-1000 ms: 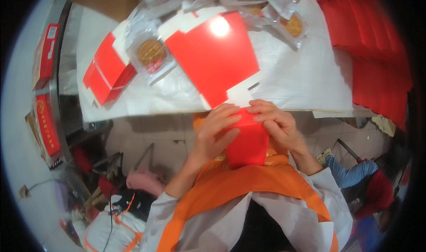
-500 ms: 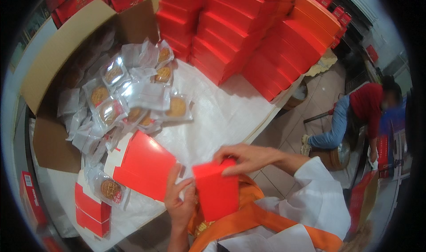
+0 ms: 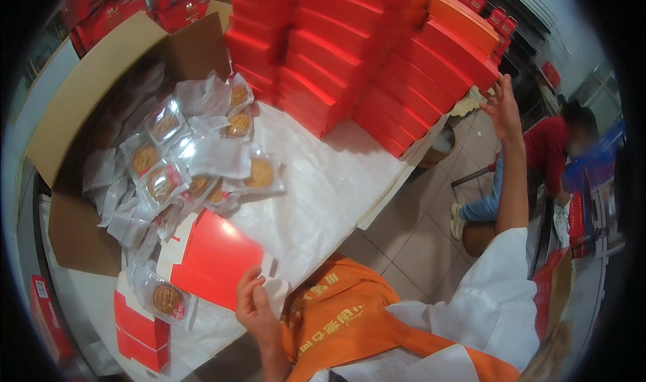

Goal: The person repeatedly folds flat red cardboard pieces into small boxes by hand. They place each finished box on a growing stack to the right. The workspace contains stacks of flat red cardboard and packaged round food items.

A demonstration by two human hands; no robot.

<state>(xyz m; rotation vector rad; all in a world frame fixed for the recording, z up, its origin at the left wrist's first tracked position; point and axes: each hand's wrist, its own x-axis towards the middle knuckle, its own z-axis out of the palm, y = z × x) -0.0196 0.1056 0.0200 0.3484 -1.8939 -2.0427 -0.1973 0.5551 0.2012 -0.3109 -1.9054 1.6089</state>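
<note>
My left hand (image 3: 257, 308) is at the table's front edge, its fingers loosely bent and apart, with no clear grip on anything. Beside it lies a flat red carton (image 3: 219, 259) with white flaps; a small white piece (image 3: 274, 294) shows by the thumb. My right arm stretches far to the right, and the right hand (image 3: 503, 109) is raised with spread fingers at the end of the stacked red boxes (image 3: 417, 89). Nothing shows in that hand. A wrapped mooncake (image 3: 168, 299) rests near a small red-and-white box (image 3: 142, 331) at the left front.
A brown cardboard carton (image 3: 81, 214) lies open at the left, with many wrapped mooncakes (image 3: 161, 180) spilling onto the white-covered table (image 3: 316, 173). Printed red boxes (image 3: 108, 18) stand behind. Right of the table, a person in a red top (image 3: 548, 146) sits low on the tiled floor's far side.
The small red box that my right hand held before my body is gone from there. My right hand has swung up and right to the stack. My left hand has dropped slightly, fingers more bent.
</note>
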